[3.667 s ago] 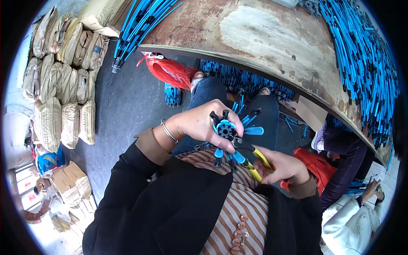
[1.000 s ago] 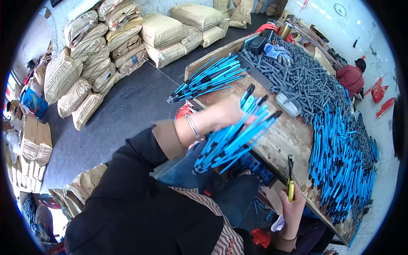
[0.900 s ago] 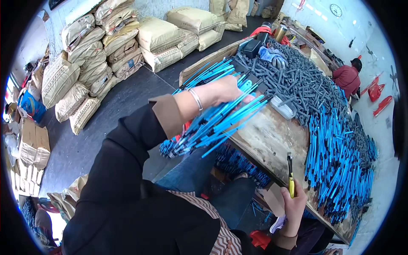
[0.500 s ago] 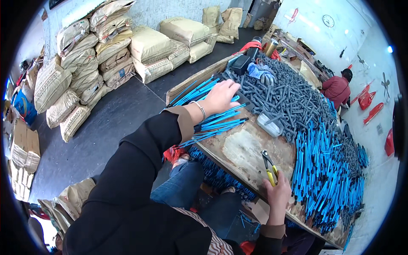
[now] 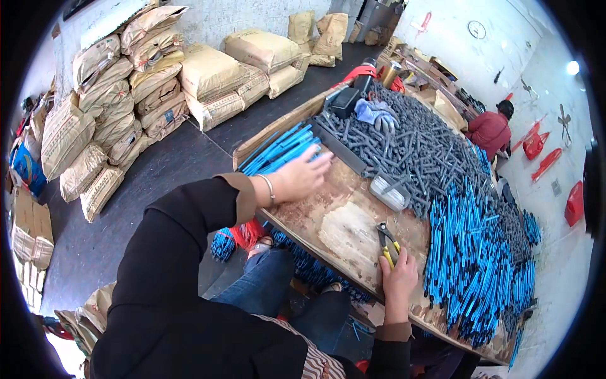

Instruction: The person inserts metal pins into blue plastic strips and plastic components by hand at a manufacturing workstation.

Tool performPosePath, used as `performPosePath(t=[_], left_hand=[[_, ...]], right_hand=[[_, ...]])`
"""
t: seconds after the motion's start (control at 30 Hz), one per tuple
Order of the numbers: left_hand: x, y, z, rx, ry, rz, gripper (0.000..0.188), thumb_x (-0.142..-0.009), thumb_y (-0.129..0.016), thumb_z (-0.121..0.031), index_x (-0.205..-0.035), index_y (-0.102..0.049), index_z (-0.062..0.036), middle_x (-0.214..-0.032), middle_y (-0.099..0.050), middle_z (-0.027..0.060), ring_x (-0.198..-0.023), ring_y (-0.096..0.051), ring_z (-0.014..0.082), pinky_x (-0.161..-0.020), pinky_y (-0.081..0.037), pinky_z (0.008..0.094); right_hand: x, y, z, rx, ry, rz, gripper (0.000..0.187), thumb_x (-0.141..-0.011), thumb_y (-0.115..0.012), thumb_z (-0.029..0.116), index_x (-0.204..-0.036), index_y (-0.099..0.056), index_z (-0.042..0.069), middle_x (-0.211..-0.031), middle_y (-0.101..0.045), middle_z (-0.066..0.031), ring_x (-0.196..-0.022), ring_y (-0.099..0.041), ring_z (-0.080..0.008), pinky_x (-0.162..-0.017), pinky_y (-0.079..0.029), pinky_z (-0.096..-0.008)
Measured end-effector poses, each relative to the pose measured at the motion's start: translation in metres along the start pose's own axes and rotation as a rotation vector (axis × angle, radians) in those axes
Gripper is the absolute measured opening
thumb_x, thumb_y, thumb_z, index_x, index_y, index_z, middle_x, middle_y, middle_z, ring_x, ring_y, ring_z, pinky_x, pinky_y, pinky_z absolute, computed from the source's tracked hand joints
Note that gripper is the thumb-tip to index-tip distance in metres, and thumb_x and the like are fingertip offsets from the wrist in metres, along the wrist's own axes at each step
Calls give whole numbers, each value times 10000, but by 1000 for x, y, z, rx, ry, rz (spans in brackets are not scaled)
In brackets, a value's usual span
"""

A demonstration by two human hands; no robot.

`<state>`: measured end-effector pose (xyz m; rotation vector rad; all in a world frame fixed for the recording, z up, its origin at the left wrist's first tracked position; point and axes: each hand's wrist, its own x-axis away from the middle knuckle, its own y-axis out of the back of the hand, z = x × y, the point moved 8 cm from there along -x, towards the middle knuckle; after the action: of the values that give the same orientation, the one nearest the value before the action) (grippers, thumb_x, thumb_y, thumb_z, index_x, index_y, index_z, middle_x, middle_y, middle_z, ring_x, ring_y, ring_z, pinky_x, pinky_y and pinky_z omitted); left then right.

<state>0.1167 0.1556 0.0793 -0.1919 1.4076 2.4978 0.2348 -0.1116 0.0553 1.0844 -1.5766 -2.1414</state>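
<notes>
Yellow-handled pincers with a dark metal head are in my right hand, their jaws lying over the bare wood of the workbench. My left hand is at the near side of a bundle of blue rods in the bench's left corner. Its fingers are stretched out, slightly blurred, and appear to touch the ends of the rods. A dark metal strip separates those rods from a heap of grey plastic pieces.
A clear plastic box sits by the grey heap. More blue rods are piled on the right. Gloves lie on the heap. Stacked paper sacks line the wall. A person in red works at the far right.
My left hand has moved left and nearer to me, and the rods that stuck out loosely are now gathered in the corner. My right hand still holds the pincers; the view has shifted slightly.
</notes>
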Motion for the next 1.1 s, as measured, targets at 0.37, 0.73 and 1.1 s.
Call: performPosePath(t=[0.37,0.73,1.1], left_hand=[[-13,39,-16,340,-56,-101,264,-739,-626,-226,-931,-607,-46,-1106,-558,153,-1169,-454,308,-1000,-336,474],[-95,141,-119,1370,170,-261,669,-750,-719,-296,-1273,-419,-5,-1291,-424,206,-1179,-444,310,-1001,-357,386],[-78,57,-144,1871,362,81,457,-809,-636,-299,-1124,-552,20,-1052,-597,177,-984,-575,274,-877,-443,360]], right_hand=[[-16,31,8,63,259,-27,283,-749,-662,221,-968,-576,64,-916,-603,-107,-898,-575,-296,-769,-467,-394],[-42,46,54,315,445,74,163,-779,-552,168,-910,-607,90,-851,-641,-93,-791,-641,-237,-667,-520,-358],[0,-31,76,367,587,509,266,-790,-577,232,-1033,-645,148,-1071,-633,-74,-1039,-581,-190,-824,-483,-347]])
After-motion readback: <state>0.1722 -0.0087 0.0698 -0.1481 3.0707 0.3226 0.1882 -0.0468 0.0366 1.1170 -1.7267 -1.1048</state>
